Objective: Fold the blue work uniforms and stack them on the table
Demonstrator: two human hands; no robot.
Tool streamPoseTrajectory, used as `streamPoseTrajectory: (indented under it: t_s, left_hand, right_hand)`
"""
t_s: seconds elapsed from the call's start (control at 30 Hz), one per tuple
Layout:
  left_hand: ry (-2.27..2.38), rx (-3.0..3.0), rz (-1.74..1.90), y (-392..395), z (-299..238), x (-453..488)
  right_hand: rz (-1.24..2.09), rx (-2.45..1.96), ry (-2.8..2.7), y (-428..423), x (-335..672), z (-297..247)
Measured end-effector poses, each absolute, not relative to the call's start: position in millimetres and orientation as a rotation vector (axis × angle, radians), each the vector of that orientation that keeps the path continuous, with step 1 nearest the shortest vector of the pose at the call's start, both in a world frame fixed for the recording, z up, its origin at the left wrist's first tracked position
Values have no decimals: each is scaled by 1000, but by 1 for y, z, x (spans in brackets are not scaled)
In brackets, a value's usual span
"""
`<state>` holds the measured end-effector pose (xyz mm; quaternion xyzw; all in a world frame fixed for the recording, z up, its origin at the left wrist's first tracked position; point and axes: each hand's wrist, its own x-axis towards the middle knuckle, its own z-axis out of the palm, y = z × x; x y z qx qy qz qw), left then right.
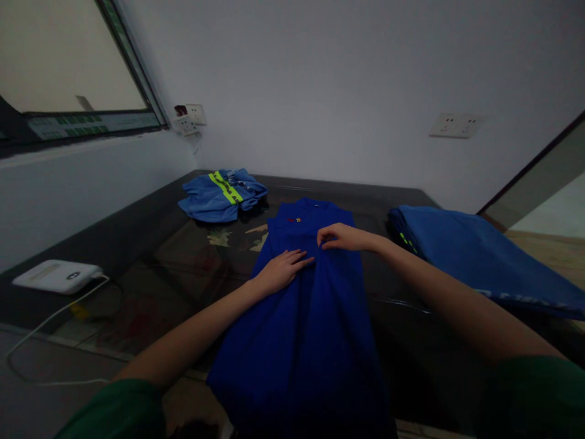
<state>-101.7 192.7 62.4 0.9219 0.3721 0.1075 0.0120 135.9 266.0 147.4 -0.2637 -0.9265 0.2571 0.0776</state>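
Observation:
A dark blue shirt (311,317) lies lengthwise on the table, its collar end away from me and its near end hanging over the front edge. Small red and yellow marks show on its chest. My left hand (281,271) rests flat on the middle of the cloth with its fingers stretched out. Just to the right, my right hand (340,236) pinches a bit of the shirt and lifts it into a ridge that runs toward me.
A crumpled blue garment (219,194) with a yellow-green stripe lies at the back left. Folded blue cloth (484,259) is stacked on the right. A white device (57,275) with a cable sits at the left edge. Wall sockets (457,125) are behind the dark table (183,268).

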Motion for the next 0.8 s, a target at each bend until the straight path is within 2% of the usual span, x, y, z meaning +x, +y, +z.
streamPoseTrajectory:
  t_s: [0.23,0.47,0.8]
  left_hand:
    - [1065,2822,251,185,61,-106]
    - [1106,2784,197,179,62,-108]
    - [1205,2728,254,174,56,-94]
  right_hand:
    - [680,-858,-2563,252,119,96]
    - [13,-1165,-2703,243,118,75]
    - [83,-1272,-2540,234,107,55]
